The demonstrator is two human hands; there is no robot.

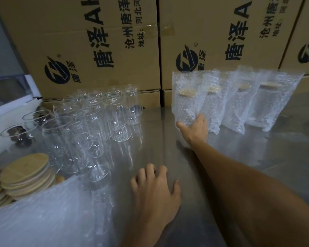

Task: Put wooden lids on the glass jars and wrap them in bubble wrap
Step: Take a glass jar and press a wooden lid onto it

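Observation:
My right hand [194, 128] reaches far across the steel table and grips the base of a bubble-wrapped, lidded jar [185, 98], which stands upright at the left end of a row of wrapped jars [248, 102]. My left hand [154, 189] rests on the table near me, fingers loosely bent, holding nothing. Several bare glass jars [96, 125] stand clustered at the left. Stacks of wooden lids [23, 175] lie at the near left. A pile of bubble wrap bags [43, 216] lies at the bottom left.
Large printed cardboard boxes [100, 47] form a wall behind the steel table [257, 157]. A white container [9, 97] sits at the far left edge, with two glass jars lying beside it.

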